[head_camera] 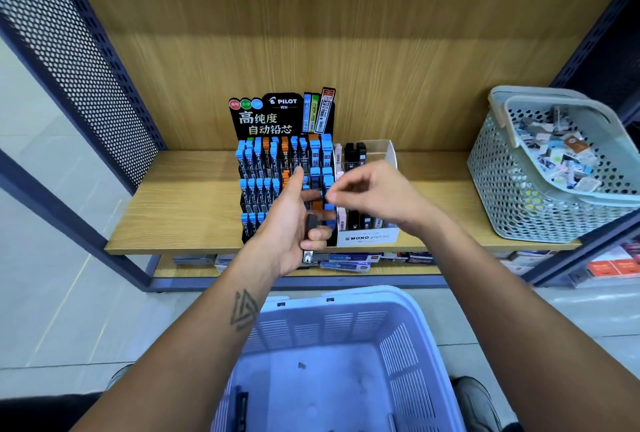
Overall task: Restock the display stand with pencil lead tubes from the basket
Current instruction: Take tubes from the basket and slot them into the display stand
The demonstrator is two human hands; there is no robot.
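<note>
Pencil lead tubes, dark slim plastic ones with blue or orange caps, are what's being sorted here, and there's only the head view to go by. A small bunch sits upright in the left hand, fingers curled round them, right in front of the black tiered PILOT display stand near the middle of the wooden shelf. The right hand pinches a blue-capped tube between thumb and fingertips, grip clamped on it, at the stand's right-hand columns, just beside the clear MONO box.

The pale lilac plastic basket sits below the shelf's front edge; I can spot only a dark tube or two near its lower left corner. The grey-green perforated basket at the shelf's right end holds mixed small packs, not involved as far as I can tell.

If I were doing this slot: match cap colour to the column, keep the tube vertical, lower it cap-up into the gap, and don't knock the neighbours. Keep the left-hand bunch clear of the front row.
</note>
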